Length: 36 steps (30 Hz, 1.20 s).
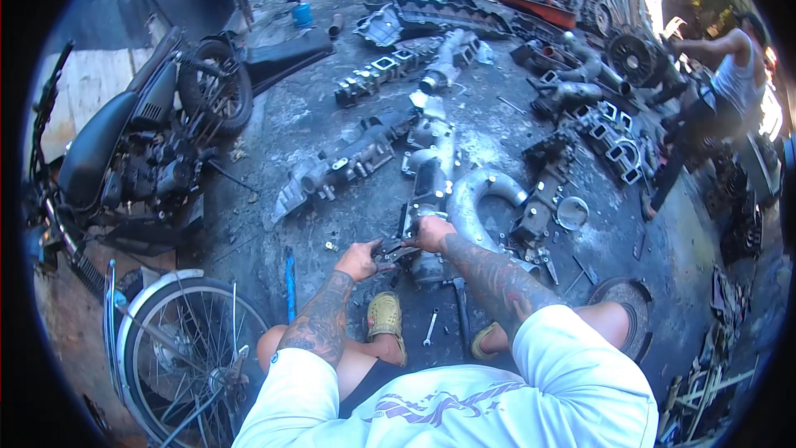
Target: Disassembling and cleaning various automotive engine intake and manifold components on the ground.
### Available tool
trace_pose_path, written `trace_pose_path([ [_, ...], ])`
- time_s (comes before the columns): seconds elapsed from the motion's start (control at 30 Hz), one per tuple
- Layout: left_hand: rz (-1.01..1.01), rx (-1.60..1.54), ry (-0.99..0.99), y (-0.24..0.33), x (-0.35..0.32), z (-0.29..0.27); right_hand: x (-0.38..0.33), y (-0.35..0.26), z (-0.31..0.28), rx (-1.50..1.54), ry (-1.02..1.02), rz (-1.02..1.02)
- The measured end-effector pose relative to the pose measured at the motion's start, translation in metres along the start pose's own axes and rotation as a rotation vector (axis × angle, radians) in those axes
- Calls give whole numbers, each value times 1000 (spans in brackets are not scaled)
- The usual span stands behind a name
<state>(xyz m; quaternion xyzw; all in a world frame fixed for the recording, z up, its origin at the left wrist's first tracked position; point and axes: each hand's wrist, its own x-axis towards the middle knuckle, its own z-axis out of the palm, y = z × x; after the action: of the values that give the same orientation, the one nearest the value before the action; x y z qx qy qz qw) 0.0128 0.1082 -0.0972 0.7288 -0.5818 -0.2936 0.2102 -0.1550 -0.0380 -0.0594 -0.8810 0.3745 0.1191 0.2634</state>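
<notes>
My left hand point(358, 260) is closed on one end of a dark metal piece point(391, 255), whose exact kind I cannot make out. My right hand point(433, 233) is closed at the piece's other end, over the near part of a long grey metal manifold point(431, 178). That manifold lies on the ground in front of me, stretching away from my feet. Just right of it rests a thick curved metal pipe point(469, 203). Between my feet lies a small wrench point(431, 327), with a dark bar point(461, 307) beside it.
Cast engine manifolds point(340, 162) and other metal parts point(609, 141) lie across the ground ahead. A motorcycle point(104, 149) stands at left, a spoked wheel point(186, 357) nearer me. A blue bar point(290, 282) lies by my left knee. Another person point(730, 75) works at right.
</notes>
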Motion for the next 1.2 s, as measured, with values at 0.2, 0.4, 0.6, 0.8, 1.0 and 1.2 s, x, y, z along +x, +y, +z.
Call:
trace_pose_path([
  [0.2,-243,116,-51,36,-6,-14,-39,25,18,529,491,-129],
  [0.4,-350,257,46,58,-4,4,-96,113,27,709,428,120],
  [0.6,-531,249,3,21,20,13,-201,124,-60,428,330,53],
  [0.8,-864,-449,-235,-20,57,17,-238,164,-39,729,510,179],
  [1.0,-105,397,-45,-42,8,4,-245,176,-23,389,308,203],
  [1.2,24,978,-154,34,4,13,-254,204,-18,265,184,289],
])
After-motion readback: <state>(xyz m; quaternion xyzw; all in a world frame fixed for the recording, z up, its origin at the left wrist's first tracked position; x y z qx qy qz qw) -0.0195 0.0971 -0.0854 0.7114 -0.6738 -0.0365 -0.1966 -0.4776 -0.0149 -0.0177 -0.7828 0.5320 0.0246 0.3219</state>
